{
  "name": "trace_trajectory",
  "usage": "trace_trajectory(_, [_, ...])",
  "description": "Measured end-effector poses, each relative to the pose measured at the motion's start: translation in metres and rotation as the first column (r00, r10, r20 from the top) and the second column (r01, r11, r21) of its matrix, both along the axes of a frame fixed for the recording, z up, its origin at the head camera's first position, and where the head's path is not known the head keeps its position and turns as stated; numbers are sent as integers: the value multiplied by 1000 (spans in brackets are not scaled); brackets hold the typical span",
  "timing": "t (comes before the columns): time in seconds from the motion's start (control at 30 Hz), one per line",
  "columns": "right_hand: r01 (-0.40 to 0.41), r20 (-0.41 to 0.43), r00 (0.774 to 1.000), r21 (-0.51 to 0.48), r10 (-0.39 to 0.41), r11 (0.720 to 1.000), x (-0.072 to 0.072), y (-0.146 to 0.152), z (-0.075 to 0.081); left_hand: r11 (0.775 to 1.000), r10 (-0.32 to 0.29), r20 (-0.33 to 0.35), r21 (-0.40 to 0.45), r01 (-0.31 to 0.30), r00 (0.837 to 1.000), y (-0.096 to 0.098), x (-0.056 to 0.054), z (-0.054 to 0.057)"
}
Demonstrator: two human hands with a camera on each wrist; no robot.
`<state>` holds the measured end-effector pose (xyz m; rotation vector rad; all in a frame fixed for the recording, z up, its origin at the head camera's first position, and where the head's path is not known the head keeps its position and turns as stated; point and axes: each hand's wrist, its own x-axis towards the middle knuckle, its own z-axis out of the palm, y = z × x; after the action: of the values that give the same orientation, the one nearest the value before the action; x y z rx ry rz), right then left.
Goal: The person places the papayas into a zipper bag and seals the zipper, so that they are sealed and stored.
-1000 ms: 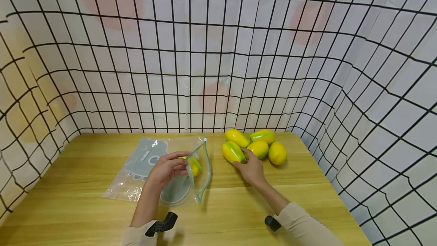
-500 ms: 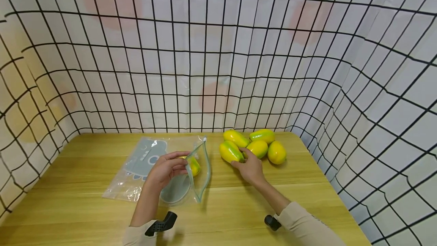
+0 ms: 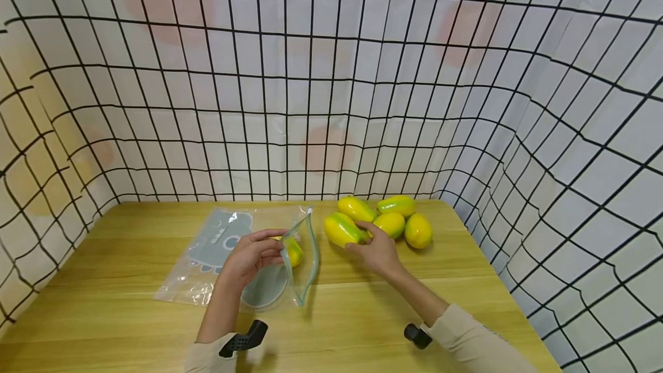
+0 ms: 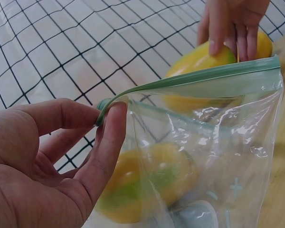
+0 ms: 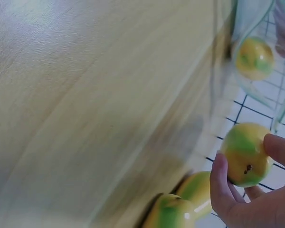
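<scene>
My left hand point(image 3: 254, 257) pinches the green zip edge of a clear zip bag point(image 4: 218, 137), whose mouth gapes toward the right. One yellow-green mango point(image 4: 147, 183) lies inside the bag. My right hand point(image 3: 377, 249) grips another mango point(image 3: 342, 230) by its right end, thumb on one side and fingers on the other, as the right wrist view shows. That held mango point(image 5: 247, 153) is between the bag mouth and the other mangoes. Whether it still touches the table cannot be told.
Several more mangoes point(image 3: 389, 225) lie grouped at the back right of the wooden table point(image 3: 352, 315). A white wall with a black grid point(image 3: 321, 96) encloses the back and sides. The bag bears a grey-blue cartoon print point(image 3: 223, 238).
The right hand has drawn its mango left, away from the group, and the mango has turned slightly. The left hand and the bag stay nearly still.
</scene>
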<state>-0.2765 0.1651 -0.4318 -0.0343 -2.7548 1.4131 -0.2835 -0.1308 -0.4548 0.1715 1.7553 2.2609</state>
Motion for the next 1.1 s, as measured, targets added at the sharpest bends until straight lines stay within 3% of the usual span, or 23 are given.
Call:
trace_trajectory(0.2, [-57, 47, 997, -60, 60, 997, 5, 0, 14, 1000, -2, -2, 3, 2, 1000, 1, 0, 1])
trace_trajectory(0.4, [-116, 100, 988, -52, 121, 992, 12, -5, 25, 1000, -2, -4, 5, 2, 1000, 1, 0, 1])
trace_trajectory(0.73, [-171, 114, 978, -36, 174, 985, 22, -8, 37, 1000, -3, -2, -8, 3, 1000, 0, 0, 1])
trace_trajectory(1.1, [-310, 190, 927, -100, 324, 945, 25, -12, 38, 1000, 2, 2, -13, -2, 1000, 0, 1, 3])
